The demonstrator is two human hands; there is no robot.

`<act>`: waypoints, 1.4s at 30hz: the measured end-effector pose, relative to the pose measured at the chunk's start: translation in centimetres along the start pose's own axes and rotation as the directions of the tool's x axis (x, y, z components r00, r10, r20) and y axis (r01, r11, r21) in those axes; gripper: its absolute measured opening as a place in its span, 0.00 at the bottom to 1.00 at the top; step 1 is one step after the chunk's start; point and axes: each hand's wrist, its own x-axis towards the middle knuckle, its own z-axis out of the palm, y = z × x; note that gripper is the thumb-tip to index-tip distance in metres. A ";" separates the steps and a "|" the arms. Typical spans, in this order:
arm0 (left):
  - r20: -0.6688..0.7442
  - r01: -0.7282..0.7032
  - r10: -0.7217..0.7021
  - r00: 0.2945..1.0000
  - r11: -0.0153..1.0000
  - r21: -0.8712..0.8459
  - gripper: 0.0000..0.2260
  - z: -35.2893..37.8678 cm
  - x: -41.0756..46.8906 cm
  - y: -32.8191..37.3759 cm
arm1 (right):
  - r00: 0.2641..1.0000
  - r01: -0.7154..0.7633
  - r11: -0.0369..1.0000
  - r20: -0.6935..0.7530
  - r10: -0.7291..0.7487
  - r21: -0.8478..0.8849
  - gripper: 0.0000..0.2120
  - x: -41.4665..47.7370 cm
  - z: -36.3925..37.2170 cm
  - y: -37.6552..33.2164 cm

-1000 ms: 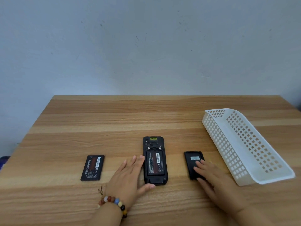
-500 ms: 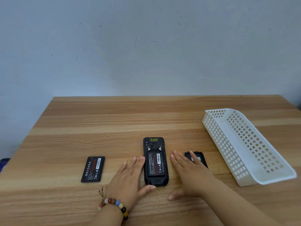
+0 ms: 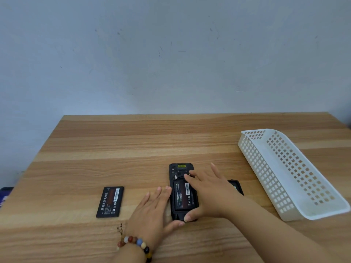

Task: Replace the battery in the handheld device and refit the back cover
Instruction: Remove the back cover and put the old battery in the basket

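Still coverless: device (image 3: pixel 183 198), battery (image 3: pixel 182 196) exposed.

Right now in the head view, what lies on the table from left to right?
Loose battery → left hand → handheld device with a battery in its open back → right hand → back cover, half hidden → white basket.

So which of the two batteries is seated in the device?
The battery under the right hand: that seated battery sits inside the handheld device. The spare battery lies loose on the table, left of both hands.
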 end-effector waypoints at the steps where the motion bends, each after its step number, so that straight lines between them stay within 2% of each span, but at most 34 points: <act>1: 0.031 0.006 -0.005 0.999 1.000 -0.014 0.40 0.1 0.1 0.0 | 1.000 0.011 1.000 -0.007 -0.011 -0.025 0.51 0.3 0.1 -0.2; 4: 0.028 -0.002 0.002 1.000 1.000 -0.029 0.39 0.2 -0.1 -0.1 | 0.999 0.013 0.997 -0.028 -0.016 -0.079 0.50 0.9 0.3 -0.3; 7: -0.004 -0.004 0.004 1.000 1.000 -0.007 0.40 0.2 0.1 -0.1 | 0.999 -0.007 0.998 -0.046 0.004 -0.062 0.48 1.2 0.4 -0.2; 12: -0.169 -0.049 0.053 0.984 0.998 0.026 0.47 0.7 0.1 -0.4 | 0.999 0.001 0.998 -0.054 -0.004 -0.062 0.45 1.7 0.0 -0.4; 20: -0.079 -0.005 0.007 0.997 1.000 0.021 0.40 0.3 0.1 -0.1 | 0.998 0.032 0.998 -0.059 -0.035 -0.048 0.44 2.2 -0.1 -0.6; 23: -0.049 -0.009 0.009 0.999 1.000 0.005 0.38 0.7 -0.1 -0.3 | 0.998 0.052 0.998 -0.018 -0.053 -0.027 0.50 1.8 0.1 -0.7; 27: -0.059 -0.006 0.007 0.998 1.000 0.009 0.39 0.8 -0.1 -0.4 | 0.997 0.083 0.996 -0.001 -0.083 -0.012 0.55 1.2 0.5 -1.1; 35: -0.156 -0.030 0.037 0.987 0.998 0.046 0.38 1.7 0.1 -0.6 | 0.998 0.060 0.989 -0.021 -0.057 0.132 0.51 0.6 0.5 -1.9; 42: -0.153 -0.020 0.025 0.988 0.999 0.035 0.38 1.6 0.1 -0.6 | 0.996 0.076 0.987 -0.060 -0.068 0.144 0.48 1.3 0.8 -1.9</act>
